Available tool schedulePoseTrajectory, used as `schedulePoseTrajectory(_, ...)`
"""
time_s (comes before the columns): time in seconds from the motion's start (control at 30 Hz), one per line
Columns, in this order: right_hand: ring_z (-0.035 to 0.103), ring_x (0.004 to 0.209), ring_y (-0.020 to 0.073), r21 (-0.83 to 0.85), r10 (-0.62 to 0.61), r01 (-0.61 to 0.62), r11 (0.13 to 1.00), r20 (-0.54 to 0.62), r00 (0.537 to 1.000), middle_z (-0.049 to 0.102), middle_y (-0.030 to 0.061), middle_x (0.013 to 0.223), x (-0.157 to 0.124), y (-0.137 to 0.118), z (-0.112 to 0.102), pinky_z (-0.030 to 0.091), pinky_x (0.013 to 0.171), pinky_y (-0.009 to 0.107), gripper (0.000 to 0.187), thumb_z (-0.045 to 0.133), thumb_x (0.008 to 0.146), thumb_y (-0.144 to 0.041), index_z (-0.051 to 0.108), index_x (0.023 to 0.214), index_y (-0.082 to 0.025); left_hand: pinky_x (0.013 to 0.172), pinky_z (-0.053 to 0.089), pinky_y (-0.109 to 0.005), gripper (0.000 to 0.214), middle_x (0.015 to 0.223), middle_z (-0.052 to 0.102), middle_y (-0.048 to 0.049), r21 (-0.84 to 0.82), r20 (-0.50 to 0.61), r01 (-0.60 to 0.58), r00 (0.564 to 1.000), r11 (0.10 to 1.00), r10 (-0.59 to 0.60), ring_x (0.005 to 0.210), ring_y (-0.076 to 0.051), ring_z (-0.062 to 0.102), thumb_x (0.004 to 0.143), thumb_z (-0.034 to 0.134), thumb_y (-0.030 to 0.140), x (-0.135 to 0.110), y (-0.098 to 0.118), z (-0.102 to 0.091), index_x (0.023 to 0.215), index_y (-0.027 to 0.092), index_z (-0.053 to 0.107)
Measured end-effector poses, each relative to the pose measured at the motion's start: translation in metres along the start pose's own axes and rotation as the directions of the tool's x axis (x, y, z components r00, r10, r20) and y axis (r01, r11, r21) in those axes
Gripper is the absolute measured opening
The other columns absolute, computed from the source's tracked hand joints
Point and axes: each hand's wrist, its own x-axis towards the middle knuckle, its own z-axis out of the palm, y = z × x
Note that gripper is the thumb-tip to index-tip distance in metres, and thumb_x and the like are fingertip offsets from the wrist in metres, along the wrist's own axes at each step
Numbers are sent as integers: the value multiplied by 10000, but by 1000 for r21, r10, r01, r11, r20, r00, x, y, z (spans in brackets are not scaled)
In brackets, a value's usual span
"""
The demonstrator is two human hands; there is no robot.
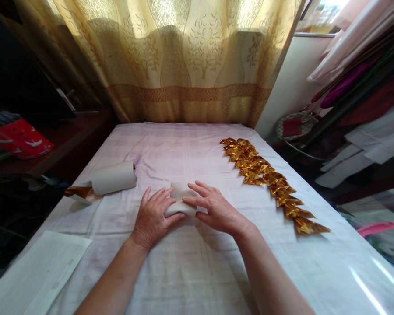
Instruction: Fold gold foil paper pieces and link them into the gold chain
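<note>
From the head camera I look down on a long table covered in a pale white-lilac cloth (190,144), running from the bottom edge of the frame up to a gold patterned curtain (170,57) across the top. Just below the centre of the frame my two hands meet over a small folded piece of cream-white paper (180,202) lying on the cloth. My left hand (153,216) lies palm down with its fingers loosely spread, its thumb and fingertips pressing on the left side of the paper rather than gripping around it. My right hand (213,208) comes in from the right, also flat and open, its fingertips resting on the paper's upper right edge and its thumb at the lower edge; I cannot tell whether either hand pinches the sheet or only holds it down. To the left of centre, well apart from my hands, a roll of cream paper with a gold foil underside (113,177) lies on its side. Along the right half of the table a diagonal row of folded shiny gold foil pieces (269,179) overlaps from upper centre to lower right. A flat white sheet (42,267) sits at the lower left corner.
</note>
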Motion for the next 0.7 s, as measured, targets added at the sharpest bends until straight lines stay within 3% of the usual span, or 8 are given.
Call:
schedulePoseTrajectory(0.17,500,1346,280,59,-11,13,998,-26,1000,531,105,1463,1,4,3,425,1091,469,501,653,788,-62,693,1236,-284,1166,269,-592,633,1362,619,-164,-67,44,-60,997,996,63,1266,-317,574,834,672,558,0,-3,1,1342,193,577)
schedulePoseTrajectory(0.27,566,1284,261,125,7,-3,992,-31,1000,564,124,1428,-2,12,6,463,1071,423,403,652,832,-127,713,1211,-248,1180,225,-606,730,1420,571,-164,-81,97,-106,989,991,113,1338,-326,506,802,725,513,0,-3,1,1424,205,499)
schedulePoseTrajectory(0.47,557,1295,262,114,26,-25,993,-9,1000,600,97,1392,-3,22,10,466,1070,416,397,628,848,-154,704,1225,-252,1171,131,-680,547,1502,494,-111,-42,143,-101,984,994,106,1447,-361,345,806,716,292,0,-1,-3,1340,307,599)
schedulePoseTrajectory(0.6,536,1307,260,28,30,-31,999,59,998,591,112,1396,0,12,8,429,1088,429,540,598,803,-89,628,1323,-233,1195,140,-637,401,1346,648,-67,-136,173,-138,972,981,160,1354,-305,495,804,643,174,-1,-4,-4,1183,295,697)
schedulePoseTrajectory(0.7,524,1298,282,-39,40,-35,999,151,988,592,115,1377,1,3,5,394,1084,496,512,620,795,-113,636,1288,-248,1155,324,-550,308,1188,735,-56,-198,174,-161,965,967,197,1188,-261,638,815,622,172,0,-6,-4,1092,261,721)
